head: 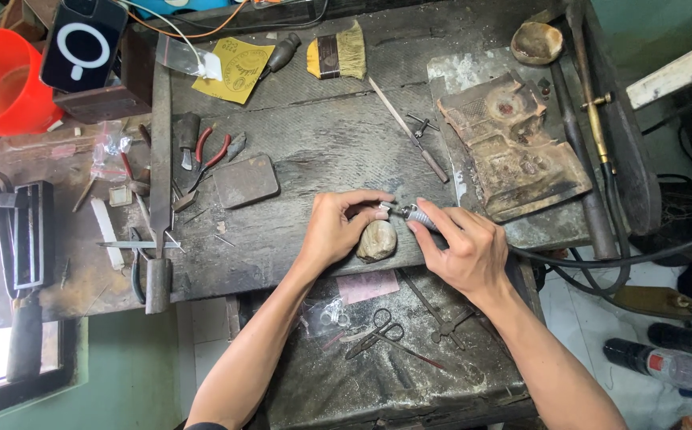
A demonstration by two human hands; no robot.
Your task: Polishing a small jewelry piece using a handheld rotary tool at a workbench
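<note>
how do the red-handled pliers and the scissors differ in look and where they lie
The red-handled pliers have red grips; the scissors are bare dark metal with ring handles. The pliers lie on the upper bench top, left of the left hand; the scissors lie on the lower dusty shelf, between the forearms. The right hand holds a rotary handpiece, touching neither. Both tools lie flat and untouched.

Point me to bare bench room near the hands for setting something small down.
Bare patch: the dark bench top between the flat metal plate and the thin file, just above the left hand. Another strip lies below the brush. Crowded: the left edge around the red-handled pliers, and the lower tray with scissors.
</note>
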